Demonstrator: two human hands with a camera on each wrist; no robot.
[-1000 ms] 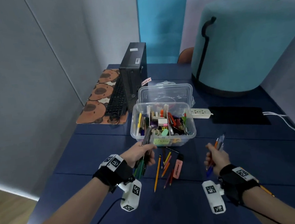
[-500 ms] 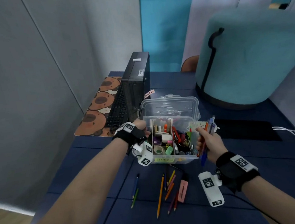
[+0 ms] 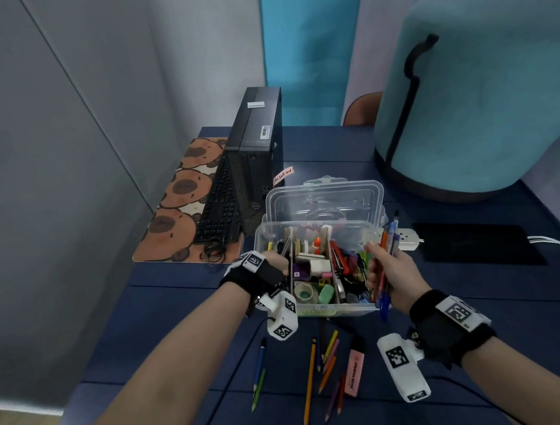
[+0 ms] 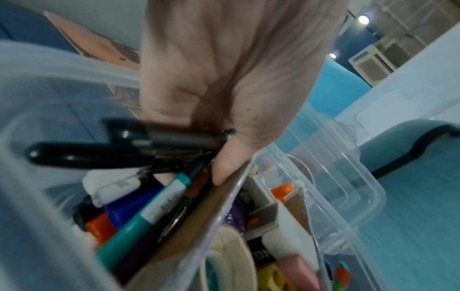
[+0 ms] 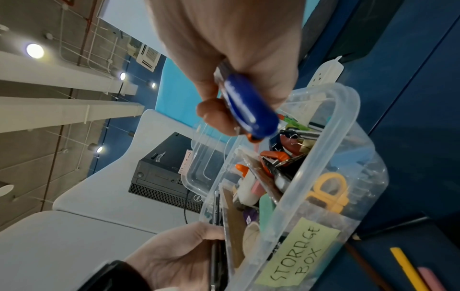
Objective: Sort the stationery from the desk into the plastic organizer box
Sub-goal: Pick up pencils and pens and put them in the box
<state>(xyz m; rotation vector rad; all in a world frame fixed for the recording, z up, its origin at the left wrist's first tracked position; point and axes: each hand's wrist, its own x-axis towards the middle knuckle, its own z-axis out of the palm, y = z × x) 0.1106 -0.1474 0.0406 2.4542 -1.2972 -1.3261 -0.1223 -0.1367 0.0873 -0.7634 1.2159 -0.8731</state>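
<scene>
The clear plastic organizer box (image 3: 333,310) stands mid-desk, lid (image 3: 324,202) open behind it, its compartments full of stationery. My left hand (image 3: 277,262) is at the box's left compartment. In the left wrist view this left hand (image 4: 224,78) curls round a bunch of dark pens (image 4: 174,141) inside the box (image 4: 348,177). My right hand (image 3: 390,270) grips a bundle of blue and orange pens (image 3: 387,250) upright at the box's right wall. In the right wrist view the right hand (image 5: 236,59) holds a blue pen end (image 5: 248,110).
Loose coloured pencils (image 3: 310,377), a pink highlighter (image 3: 354,369) and a blue and a green pencil (image 3: 259,368) lie in front of the box. A computer tower (image 3: 257,153), keyboard (image 3: 219,207) and capybara mat (image 3: 175,217) stand back left; a power strip (image 3: 406,237) and a teal chair (image 3: 480,96) are on the right.
My left hand carried its dark pens from the desk front up into the box's left compartment. My right hand rose with its pen bundle to the box's right wall.
</scene>
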